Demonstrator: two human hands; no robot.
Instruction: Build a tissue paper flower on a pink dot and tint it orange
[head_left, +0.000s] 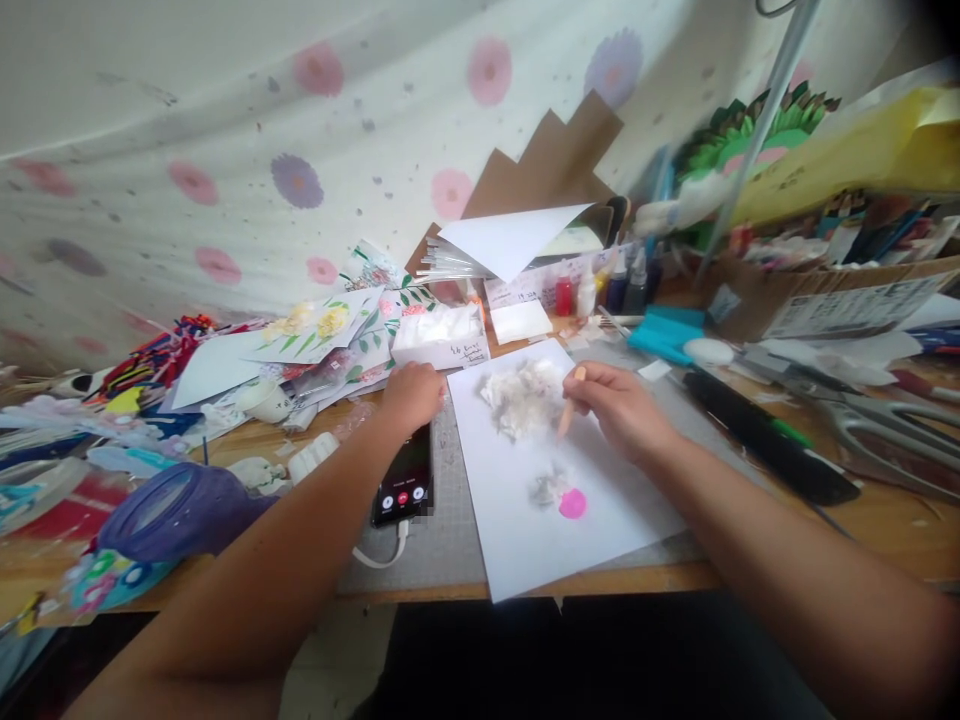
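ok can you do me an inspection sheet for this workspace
Surface: wooden table, with a grey mat partly under a white sheet
Work items: large white fluffy clump, smaller tuft and bright pink patch, all on the sheet
Clutter: phone left of the sheet; crowded craft pieces at left; large scissors at right
Grips: right hand holds a wooden stick; left hand by the phone's far end, contact unclear
Cables: white cable plugged into the phone
Surroundings: floral cloth behind; cardboard box at right
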